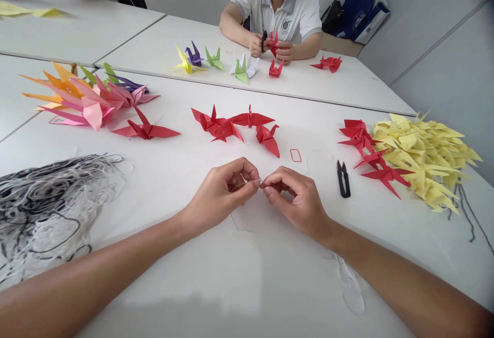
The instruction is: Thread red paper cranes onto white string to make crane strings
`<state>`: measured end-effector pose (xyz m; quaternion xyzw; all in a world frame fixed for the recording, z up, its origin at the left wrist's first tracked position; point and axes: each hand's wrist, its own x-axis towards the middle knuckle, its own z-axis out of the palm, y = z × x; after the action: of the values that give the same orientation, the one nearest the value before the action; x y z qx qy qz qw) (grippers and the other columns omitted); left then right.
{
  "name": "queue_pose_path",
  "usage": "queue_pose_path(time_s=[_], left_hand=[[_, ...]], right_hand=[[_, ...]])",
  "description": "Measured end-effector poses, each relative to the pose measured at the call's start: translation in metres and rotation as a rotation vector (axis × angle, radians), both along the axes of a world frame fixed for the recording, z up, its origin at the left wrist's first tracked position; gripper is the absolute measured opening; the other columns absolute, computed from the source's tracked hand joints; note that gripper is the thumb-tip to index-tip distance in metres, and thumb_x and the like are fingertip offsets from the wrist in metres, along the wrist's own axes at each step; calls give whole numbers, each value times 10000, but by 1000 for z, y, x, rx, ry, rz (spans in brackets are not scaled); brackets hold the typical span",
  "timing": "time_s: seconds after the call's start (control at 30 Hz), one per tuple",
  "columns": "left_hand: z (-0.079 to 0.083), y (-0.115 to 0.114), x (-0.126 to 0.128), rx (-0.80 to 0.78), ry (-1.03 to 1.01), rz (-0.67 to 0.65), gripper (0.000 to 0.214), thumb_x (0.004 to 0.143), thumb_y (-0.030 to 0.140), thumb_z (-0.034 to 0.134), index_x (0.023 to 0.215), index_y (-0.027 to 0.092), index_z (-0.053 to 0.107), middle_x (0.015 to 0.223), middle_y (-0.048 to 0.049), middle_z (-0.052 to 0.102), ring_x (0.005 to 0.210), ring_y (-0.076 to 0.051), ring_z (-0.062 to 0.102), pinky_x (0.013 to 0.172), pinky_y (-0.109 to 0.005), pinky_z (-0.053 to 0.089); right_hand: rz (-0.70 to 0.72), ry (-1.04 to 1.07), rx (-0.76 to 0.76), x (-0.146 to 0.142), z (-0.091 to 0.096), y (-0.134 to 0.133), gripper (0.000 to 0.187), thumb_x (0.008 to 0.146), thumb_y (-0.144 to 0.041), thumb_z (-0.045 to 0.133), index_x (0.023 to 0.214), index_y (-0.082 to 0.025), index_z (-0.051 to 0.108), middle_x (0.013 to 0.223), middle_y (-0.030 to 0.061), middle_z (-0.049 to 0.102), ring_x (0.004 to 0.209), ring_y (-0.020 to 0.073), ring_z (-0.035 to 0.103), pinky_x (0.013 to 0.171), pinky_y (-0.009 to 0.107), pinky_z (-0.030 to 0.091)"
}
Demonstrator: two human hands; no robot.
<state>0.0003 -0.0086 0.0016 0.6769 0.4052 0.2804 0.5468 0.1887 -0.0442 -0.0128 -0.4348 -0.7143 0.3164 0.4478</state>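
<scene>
Apparently, the left hand and right hand pinch fine thread (barely visible), each grip closed.

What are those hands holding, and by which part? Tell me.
The left hand and right hand both pinch a thin pale thread between thumbs and fingers; whether a needle is there too cannot be told.

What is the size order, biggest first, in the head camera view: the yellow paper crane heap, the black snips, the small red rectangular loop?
1. Heap of yellow folded-paper cranes
2. Black thread snips, though nearer the camera
3. Small red rectangular loop
</scene>
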Motion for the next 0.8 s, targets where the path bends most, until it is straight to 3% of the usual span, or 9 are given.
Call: queue_pose_path(time_s=[0.8], left_hand=[[1,0,0,6,1,-13,66,906,246,521,872,201,557,704,28,531,563,-84,453,494,-199,370]], right_hand=[[0,-1,-6,0,1,0,118,891,-108,569,826,-199,608,749,-13,567,650,110,536,593,257,447]])
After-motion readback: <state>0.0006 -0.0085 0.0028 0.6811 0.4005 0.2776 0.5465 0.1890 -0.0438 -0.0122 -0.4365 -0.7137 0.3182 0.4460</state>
